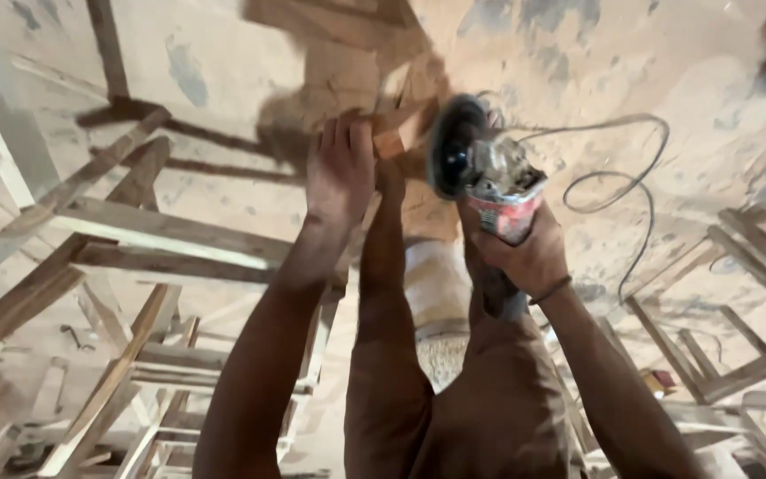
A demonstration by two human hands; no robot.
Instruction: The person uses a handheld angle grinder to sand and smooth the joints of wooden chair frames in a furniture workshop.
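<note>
Hands on wood piece & grinder

Left hand (340, 168) grips a small wood piece (398, 133), pressing it down on the dusty floor (667, 71). Right hand (525, 253) clenched round an angle grinder (489, 177), disc just beside the wood. Cord (618, 177) loops to the right. Wooden frames (135, 231) lie left.

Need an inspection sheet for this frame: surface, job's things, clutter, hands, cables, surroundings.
Surface: dusty concrete floor, sawdust-covered, blotchy.
Job's things: small wooden block held on a raised leg; angle grinder with its disc beside the block.
Clutter: wooden frames stacked left, more wooden frames right.
Grippers: left hand grips the block; right hand grips the grinder body.
Cables: power cord loops loose across the floor, right of the grinder.
Surroundings: blurred; white board along the left edge; no other person seen.
</note>
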